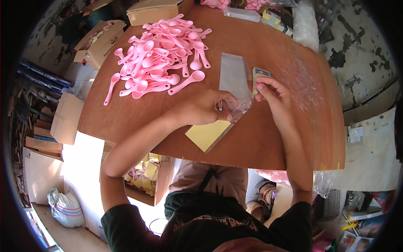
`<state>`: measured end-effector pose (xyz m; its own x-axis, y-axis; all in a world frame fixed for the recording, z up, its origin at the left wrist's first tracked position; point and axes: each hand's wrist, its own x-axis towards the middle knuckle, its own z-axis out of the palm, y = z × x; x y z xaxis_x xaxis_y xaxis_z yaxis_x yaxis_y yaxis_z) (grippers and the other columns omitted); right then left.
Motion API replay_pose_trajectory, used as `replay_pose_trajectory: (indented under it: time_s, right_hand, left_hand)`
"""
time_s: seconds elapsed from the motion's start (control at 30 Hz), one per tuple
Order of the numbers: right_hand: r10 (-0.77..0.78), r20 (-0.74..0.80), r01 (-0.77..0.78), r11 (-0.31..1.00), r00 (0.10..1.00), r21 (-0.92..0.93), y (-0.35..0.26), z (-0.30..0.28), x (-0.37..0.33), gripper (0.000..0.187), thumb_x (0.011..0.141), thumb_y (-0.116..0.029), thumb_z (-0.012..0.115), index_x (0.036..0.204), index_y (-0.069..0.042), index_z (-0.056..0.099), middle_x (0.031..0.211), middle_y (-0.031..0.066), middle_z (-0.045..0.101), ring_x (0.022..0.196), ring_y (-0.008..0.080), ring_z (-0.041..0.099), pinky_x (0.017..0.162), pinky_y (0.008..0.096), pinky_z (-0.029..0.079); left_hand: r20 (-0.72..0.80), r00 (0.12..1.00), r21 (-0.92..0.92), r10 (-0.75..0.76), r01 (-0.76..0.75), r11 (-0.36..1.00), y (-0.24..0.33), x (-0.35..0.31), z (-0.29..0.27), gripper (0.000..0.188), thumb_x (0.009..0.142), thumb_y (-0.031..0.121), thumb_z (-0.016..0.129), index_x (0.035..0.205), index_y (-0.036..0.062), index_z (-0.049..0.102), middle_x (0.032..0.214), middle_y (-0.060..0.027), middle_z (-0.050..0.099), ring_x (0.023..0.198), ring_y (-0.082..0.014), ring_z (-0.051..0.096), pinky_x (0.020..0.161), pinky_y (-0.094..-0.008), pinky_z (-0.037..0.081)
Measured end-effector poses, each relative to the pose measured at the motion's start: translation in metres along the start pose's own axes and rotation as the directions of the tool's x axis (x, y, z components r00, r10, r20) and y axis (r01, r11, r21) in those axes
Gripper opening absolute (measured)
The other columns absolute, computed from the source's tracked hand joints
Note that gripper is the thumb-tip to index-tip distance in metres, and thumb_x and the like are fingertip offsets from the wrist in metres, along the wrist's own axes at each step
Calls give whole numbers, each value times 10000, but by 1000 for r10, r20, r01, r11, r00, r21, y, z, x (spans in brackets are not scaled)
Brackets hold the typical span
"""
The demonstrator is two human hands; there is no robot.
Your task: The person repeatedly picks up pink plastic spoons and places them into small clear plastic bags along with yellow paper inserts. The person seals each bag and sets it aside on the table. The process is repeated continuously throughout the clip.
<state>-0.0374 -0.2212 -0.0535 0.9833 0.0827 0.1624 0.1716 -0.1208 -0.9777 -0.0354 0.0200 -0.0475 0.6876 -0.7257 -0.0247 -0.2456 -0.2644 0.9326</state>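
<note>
In front of me on the brown table lies a clear plastic bag (241, 108) with a yellow card (208, 135) in its near end. My left hand (212, 108) is closed on the bag, thumb and fingers curled around its upper part. The fingertips of my right hand (273, 90) are pinched together at the bag's open, crinkled edge. Just beyond them sits a small yellow and green box (262, 73). Flat clear bags (234, 75) lie beyond my left hand. A heap of pink measuring spoons (161, 54) spreads over the table's far left.
Cardboard boxes (98, 46) stand past the table's left edge. At the far right are a roll of clear film (305, 27) and small packs (277, 21). Below the near edge, a carton (161, 185) holds yellow-carded packs. Clear plastic scraps (300, 84) lie on the right.
</note>
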Motion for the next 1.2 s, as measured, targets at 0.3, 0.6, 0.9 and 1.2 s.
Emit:
replay_pose_trajectory:
  time_s: [0.3, 0.6, 0.9, 1.2]
  right_hand:
    - [-324, 321, 454, 696, 890, -556, 8, 78, 99, 214, 825, -94, 626, 1020, -57, 705, 894, 130, 703, 752, 231, 668, 709, 342, 519]
    - [-254, 362, 431, 689, 897, -582, 45, 103, 157, 285, 772, -19, 555, 993, -79, 726, 918, 205, 666, 842, 359, 641, 777, 414, 496]
    - [-404, 98, 410, 831, 909, -375, 15, 27, 95, 283, 808, 24, 620, 1080, -28, 680, 913, 78, 653, 787, 147, 621, 702, 248, 487]
    - [62, -59, -36, 929, 996, 369, -17, -22, 20, 170, 902, -115, 633, 1011, 8, 678, 964, 84, 683, 819, 143, 641, 739, 275, 512]
  left_hand:
    - [230, 958, -251, 173, -113, 961, -15, -2, -4, 308, 874, 180, 710, 1118, 25, 605, 952, -20, 681, 867, -71, 604, 772, -241, 468]
    - [115, 988, -292, 107, -69, 954, -16, 3, -11, 392, 844, 141, 735, 1201, 52, 599, 907, 10, 633, 817, -72, 551, 728, -253, 464]
    - [43, 995, -261, 84, -70, 963, -22, 6, -10, 451, 832, 191, 751, 1227, 61, 574, 913, -35, 685, 816, -86, 607, 690, -240, 473]
    - [-35, 998, -226, -60, 51, 973, -8, -1, -15, 406, 841, 124, 714, 1215, 47, 577, 922, -68, 681, 826, -118, 607, 741, -276, 487]
